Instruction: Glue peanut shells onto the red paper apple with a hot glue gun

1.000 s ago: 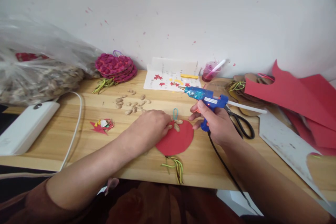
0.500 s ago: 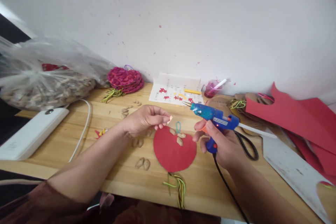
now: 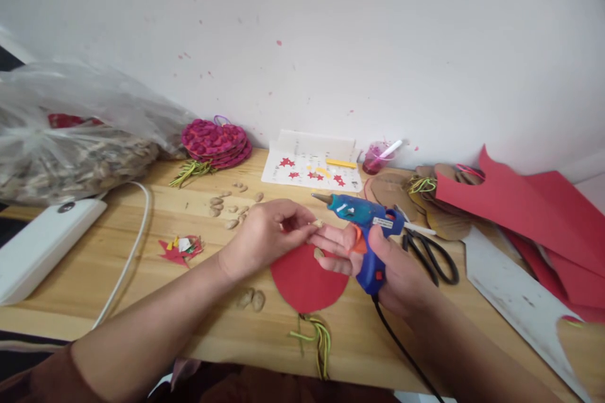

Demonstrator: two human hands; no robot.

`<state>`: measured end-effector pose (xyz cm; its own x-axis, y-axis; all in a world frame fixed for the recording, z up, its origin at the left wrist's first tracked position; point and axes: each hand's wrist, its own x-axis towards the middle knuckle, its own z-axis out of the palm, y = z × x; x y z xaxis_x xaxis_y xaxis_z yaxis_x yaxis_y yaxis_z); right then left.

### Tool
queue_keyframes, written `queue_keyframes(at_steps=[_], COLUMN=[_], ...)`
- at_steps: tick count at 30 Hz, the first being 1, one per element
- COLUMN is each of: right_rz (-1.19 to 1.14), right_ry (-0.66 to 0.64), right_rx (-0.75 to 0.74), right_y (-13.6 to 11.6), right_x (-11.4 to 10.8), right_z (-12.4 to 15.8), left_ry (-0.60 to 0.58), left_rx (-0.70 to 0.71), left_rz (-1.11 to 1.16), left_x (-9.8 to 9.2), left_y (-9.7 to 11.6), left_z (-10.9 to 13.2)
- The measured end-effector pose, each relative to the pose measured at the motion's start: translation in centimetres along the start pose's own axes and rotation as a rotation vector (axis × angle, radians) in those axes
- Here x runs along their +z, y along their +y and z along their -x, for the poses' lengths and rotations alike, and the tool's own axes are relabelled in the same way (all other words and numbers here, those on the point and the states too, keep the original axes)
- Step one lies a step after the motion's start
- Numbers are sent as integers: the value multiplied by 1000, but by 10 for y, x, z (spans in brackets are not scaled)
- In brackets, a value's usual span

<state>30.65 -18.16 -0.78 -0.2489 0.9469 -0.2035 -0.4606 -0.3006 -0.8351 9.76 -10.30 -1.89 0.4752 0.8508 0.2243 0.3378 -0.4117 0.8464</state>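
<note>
My left hand [image 3: 271, 233] pinches a pale piece of peanut shell [image 3: 318, 223] between thumb and fingertips. A blue hot glue gun [image 3: 362, 209] with an orange trigger sits in my right hand [image 3: 387, 264], its metal nozzle pointing left. Fingers of the right hand stretch out to the left hand's fingertips and the shell piece. Under both hands lies a round red cutout [image 3: 309, 286], its upper part mostly covered; one peanut [image 3: 319, 254] shows on it. A green and yellow tassel [image 3: 324, 343] hangs from its lower end. Two peanuts [image 3: 258, 300] lie left of the cutout.
Loose peanuts [image 3: 216, 201] are scattered behind my left hand, near red and yellow scraps [image 3: 182, 249]. Black scissors [image 3: 432, 258] and red card [image 3: 515, 208] lie on the right. A bag of peanuts [image 3: 70, 157], a white power bank [image 3: 47, 249] and its cable occupy the left.
My hands have come together over the red cutout. The glue gun has moved left and slightly down, and right-hand fingers have extended to the shell piece. The camera view has shifted a little.
</note>
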Motion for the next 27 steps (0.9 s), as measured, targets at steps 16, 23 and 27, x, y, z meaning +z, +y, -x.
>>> queue_keyframes(at_steps=[16, 23, 27], right_rz=[137, 359, 520], right_ry=[-49, 139, 221], right_rx=[-103, -244, -269], right_y=[-1, -11, -7], right_x=[-9, -5, -2], right_z=[1, 12, 16], left_ry=[-94, -172, -226], left_rx=[-242, -493, -485], left_rz=[453, 1017, 1099], left_x=[-4, -14, -13], left_y=[-3, -3, -5], left_z=[-6, -12, -11])
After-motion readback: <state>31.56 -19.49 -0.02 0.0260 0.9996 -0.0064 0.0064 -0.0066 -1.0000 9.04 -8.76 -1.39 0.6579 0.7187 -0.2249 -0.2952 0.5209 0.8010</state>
